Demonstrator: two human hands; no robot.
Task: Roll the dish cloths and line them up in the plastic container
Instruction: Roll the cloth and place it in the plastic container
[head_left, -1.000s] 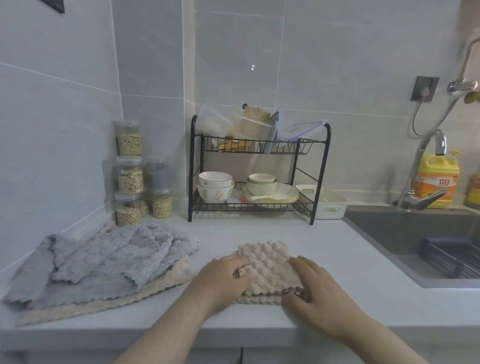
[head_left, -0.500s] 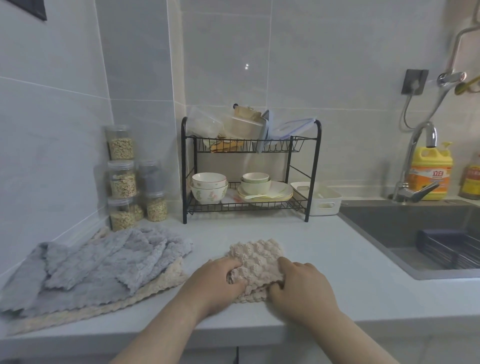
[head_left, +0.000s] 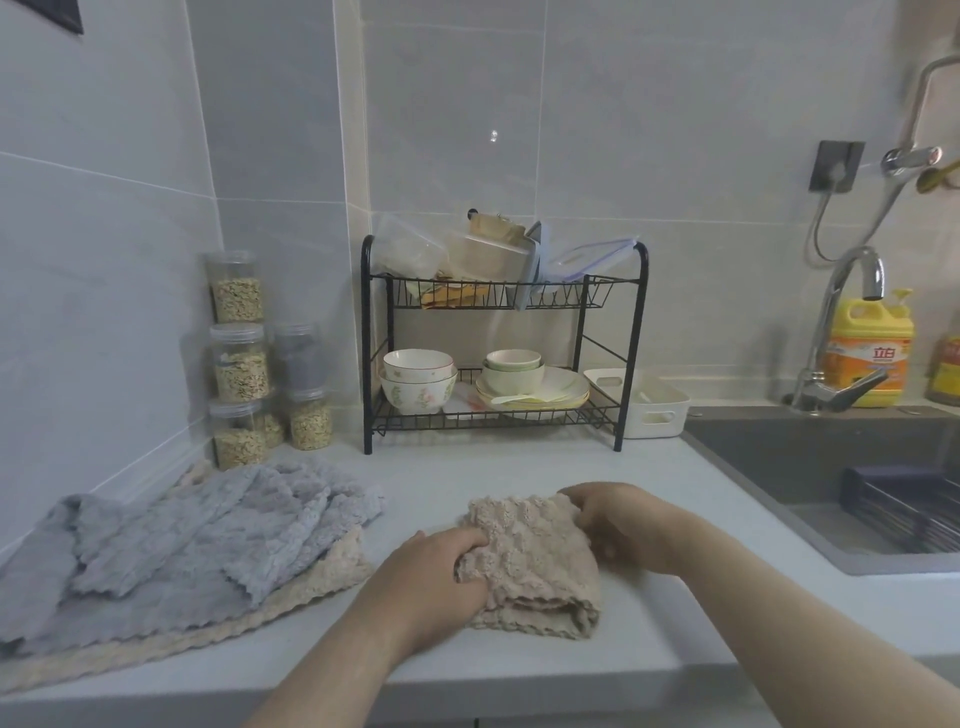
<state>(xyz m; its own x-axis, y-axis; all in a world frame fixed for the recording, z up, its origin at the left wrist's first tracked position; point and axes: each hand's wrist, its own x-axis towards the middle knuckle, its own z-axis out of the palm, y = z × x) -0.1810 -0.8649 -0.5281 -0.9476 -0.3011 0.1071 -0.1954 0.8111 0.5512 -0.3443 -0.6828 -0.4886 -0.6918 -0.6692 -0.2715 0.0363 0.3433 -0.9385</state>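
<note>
Beige dish cloth (head_left: 535, 561): lies bunched and folded over on the desk (head_left: 493, 467), close to the front edge and between the two hands. Its doubled layers show at the near right corner.
Left hand (head_left: 441, 577): against the cloth's left side, with the fingers curled into the fabric and gripping it. The fingertips are buried in the folds.
Right hand (head_left: 618, 519): at the cloth's far right corner, with the fingers curled over the edge and clamped on it. The thumb side is hidden behind the fabric.
Hands to each other: apart, one at each side of the same cloth. The right one is farther from the body than the left.
Grey cloths (head_left: 197, 535): a loose, rumpled pile on the left of the desk, clear of both hands and unrolled.
Second beige cloth (head_left: 317, 582): spread flat under the grey pile, its scalloped edge showing along the near side.
White plastic container (head_left: 657, 402): at the back of the desk, just right of the dish rack (head_left: 498, 338) and beside the sink (head_left: 831, 467), well apart from the hands. One of the rack's legs partly hides it, and whether any cloth is inside cannot be told.
Dish rack contents: bowls and plates on the lower shelf, clear boxes and lids on the upper shelf.
Jars (head_left: 239, 358): stacked in the left corner against the wall, behind the grey pile.
Yellow detergent bottle (head_left: 867, 348): behind the faucet (head_left: 841, 332) at the sink's back edge.
</note>
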